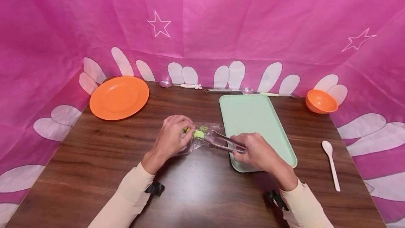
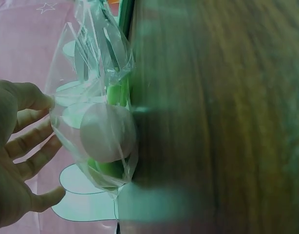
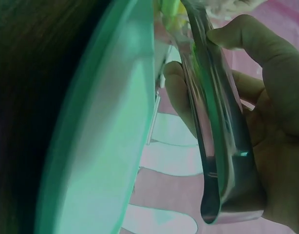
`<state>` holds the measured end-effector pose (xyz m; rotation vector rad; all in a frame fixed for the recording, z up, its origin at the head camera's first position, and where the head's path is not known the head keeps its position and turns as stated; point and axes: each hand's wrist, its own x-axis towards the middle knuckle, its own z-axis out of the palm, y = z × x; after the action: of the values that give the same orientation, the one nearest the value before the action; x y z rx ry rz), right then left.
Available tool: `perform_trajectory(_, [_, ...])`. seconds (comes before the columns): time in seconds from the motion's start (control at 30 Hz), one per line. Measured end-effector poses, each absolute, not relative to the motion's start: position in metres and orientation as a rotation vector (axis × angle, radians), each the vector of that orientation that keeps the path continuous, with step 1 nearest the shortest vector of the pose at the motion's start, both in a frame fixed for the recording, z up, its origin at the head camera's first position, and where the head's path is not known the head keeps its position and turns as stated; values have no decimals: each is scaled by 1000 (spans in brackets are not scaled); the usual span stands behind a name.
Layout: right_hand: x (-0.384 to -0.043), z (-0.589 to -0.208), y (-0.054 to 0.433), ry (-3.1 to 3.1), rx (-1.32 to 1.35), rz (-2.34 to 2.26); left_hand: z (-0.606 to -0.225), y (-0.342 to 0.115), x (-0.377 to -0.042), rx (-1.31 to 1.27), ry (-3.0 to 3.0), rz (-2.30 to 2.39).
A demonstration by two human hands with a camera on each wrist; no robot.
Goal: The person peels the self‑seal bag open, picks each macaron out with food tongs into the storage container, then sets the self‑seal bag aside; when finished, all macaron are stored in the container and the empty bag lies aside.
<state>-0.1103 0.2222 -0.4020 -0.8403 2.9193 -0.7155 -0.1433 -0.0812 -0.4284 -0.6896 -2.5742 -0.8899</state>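
A clear plastic bag (image 1: 192, 147) lies on the table in front of me, with bright green pieces (image 1: 199, 134) and a bit of yellow in it. My left hand (image 1: 173, 133) pinches the bag's edge between thumb and fingers. In the left wrist view a pale round thing (image 2: 108, 132) shows through the plastic between green pieces; its kind I cannot tell. My right hand (image 1: 255, 150) grips metal tongs (image 1: 225, 147) near their bent end, over the tray's near left side. Their tips reach into the bag, by the green pieces.
A pale green tray (image 1: 253, 112) stands right of the bag. An orange plate (image 1: 119, 97) sits back left, an orange bowl (image 1: 321, 102) back right. A white spoon (image 1: 331, 164) lies at the right; several utensils, including a pink-handled spoon (image 1: 180, 85), line the back edge by the pink cloth (image 1: 202, 20).
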Motion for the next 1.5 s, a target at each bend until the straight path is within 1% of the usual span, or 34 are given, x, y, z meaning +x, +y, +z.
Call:
perform_trajectory(0.13, [-110,-401,227,2934,-817,-725,-427,-81,-145,-706,-2558,-920])
perform_trajectory(0.33, [-111,-409,221,2971,-872,-681,-428,-81,-145,-720,-2572,-947])
perform_trajectory(0.47, [-106,-409,222,2995,-841,-695,-429,-80,-144,-705,-2561,-961])
perform_trajectory(0.6, [-96,-405,236,2988,-786,-772,-430,-80,-144,-700,-2542,-965])
perform_trajectory(0.77, [-82,-397,267,3052,-711,-841,-431,-80,-146,-709,-2518,-945])
perform_trajectory(0.87, [-81,-393,289,3127,-598,-843,-431,-80,-146,-694,-2515,-943])
perform_trajectory(0.93, [-86,-392,303,3176,-474,-822,-430,-81,-146,-683,-2520,-948])
perform_trajectory(1.1, [-109,-397,328,3251,-122,-730,-431,-82,-145,-678,-2528,-956])
perform_trajectory(1.2, [-121,-403,336,3238,25,-686,-432,-81,-145,-672,-2535,-964])
perform_trajectory(1.37, [-128,-414,339,3213,118,-653,-432,-81,-145,-665,-2541,-973])
perform_trajectory(1.5, [-120,-408,333,3277,105,-621,-431,-80,-145,-668,-2550,-975])
